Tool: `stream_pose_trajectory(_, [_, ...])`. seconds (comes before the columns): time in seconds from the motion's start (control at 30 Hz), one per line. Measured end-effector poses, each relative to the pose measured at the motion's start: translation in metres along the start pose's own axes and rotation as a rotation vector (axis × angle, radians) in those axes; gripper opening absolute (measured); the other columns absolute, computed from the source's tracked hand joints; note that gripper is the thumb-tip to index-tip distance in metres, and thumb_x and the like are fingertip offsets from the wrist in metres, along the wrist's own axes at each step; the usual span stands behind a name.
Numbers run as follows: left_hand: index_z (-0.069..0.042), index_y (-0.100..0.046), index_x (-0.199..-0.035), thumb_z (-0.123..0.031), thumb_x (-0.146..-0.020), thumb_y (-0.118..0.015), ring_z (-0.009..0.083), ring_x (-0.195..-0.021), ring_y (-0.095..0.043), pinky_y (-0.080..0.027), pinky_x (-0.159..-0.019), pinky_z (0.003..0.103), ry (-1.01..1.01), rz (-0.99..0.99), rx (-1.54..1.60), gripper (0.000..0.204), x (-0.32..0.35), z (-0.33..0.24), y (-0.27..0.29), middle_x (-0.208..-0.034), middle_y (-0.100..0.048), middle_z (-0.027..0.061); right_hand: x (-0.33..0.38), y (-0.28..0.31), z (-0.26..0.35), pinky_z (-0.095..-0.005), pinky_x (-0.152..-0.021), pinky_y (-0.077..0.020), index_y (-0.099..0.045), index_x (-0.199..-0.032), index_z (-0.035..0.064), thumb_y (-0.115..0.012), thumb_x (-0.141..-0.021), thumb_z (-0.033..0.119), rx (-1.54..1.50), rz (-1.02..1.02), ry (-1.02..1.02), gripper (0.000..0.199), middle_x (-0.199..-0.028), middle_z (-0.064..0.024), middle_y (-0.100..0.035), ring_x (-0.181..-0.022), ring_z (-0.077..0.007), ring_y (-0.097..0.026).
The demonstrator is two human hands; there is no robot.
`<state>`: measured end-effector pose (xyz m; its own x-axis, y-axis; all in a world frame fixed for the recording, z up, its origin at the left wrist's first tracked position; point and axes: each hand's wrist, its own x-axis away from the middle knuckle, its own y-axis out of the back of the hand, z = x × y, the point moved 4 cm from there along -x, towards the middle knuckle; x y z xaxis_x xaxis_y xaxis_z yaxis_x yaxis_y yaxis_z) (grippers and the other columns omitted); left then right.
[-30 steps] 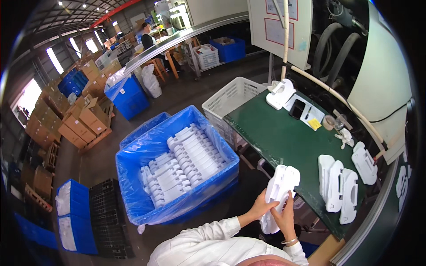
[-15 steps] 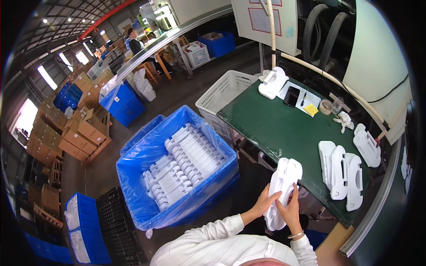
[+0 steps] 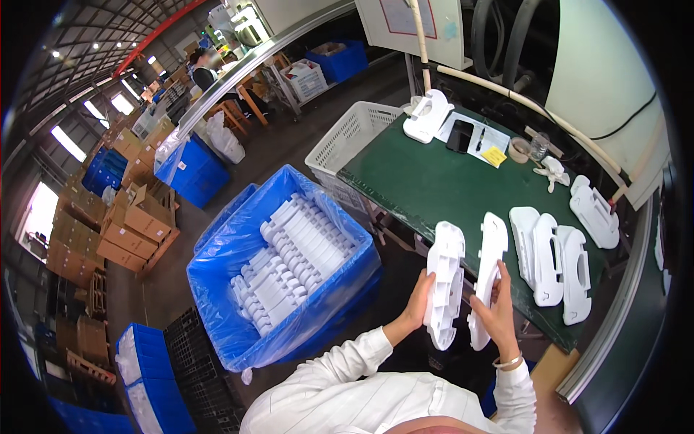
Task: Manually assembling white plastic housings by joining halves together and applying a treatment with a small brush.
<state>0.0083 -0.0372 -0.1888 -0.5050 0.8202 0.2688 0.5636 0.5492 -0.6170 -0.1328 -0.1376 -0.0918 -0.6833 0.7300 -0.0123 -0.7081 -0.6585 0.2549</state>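
My left hand (image 3: pixel 418 301) holds one long white moulded plastic part (image 3: pixel 444 282) upright, and my right hand (image 3: pixel 496 312) holds a second, narrower white part (image 3: pixel 487 269) beside it, a small gap between the two. Both parts hang in front of the near edge of the green table (image 3: pixel 434 181). To the left stands a blue bin lined with blue plastic film (image 3: pixel 238 253), filled with several rows of similar white parts (image 3: pixel 293 253). Three more white parts (image 3: pixel 553 257) lie side by side on the table at my right.
A white mesh basket (image 3: pixel 347 137) stands at the table's far left end. On the table lie another white part (image 3: pixel 426 116), a black phone (image 3: pixel 460 135), papers and a tape roll (image 3: pixel 518 150). Cardboard boxes (image 3: pixel 134 224), blue crates (image 3: pixel 195 170) and a seated person (image 3: pixel 206 69) are farther back.
The two white parts, held together as one stack before, are now separated, one in each hand. The view has shifted slightly.
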Motion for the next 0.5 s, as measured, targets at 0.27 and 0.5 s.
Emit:
stream_pose_trajectory(0.27, [-0.004,-0.041,-0.121,-0.034,-0.101,-0.039,0.0156,-0.106,-0.054,-0.043,-0.093,0.031,-0.058,0.033,-0.056,0.035,0.005,-0.021,-0.029,-0.116,-0.053,0.0092,-0.001,-0.038,-0.01,-0.0292,-0.078,-0.0443,-0.024,-0.146,0.0052,-0.073,-0.075,0.01,-0.145,0.046,-0.008,0.087,-0.099,-0.0088,-0.051,-0.084,-0.0168,-0.052])
stream_pose_trajectory(0.5, [-0.004,-0.041,-0.12,-0.034,-0.101,-0.039,0.0156,-0.106,-0.054,-0.043,-0.093,0.032,-0.047,0.07,-0.1,0.035,0.006,-0.02,-0.034,-0.114,-0.053,0.0099,0.001,-0.04,-0.013,-0.0295,-0.077,-0.0434,-0.029,-0.144,0.0055,-0.075,-0.074,0.015,-0.067,0.047,-0.025,0.084,-0.097,-0.0078,-0.05,-0.084,-0.0169,-0.05])
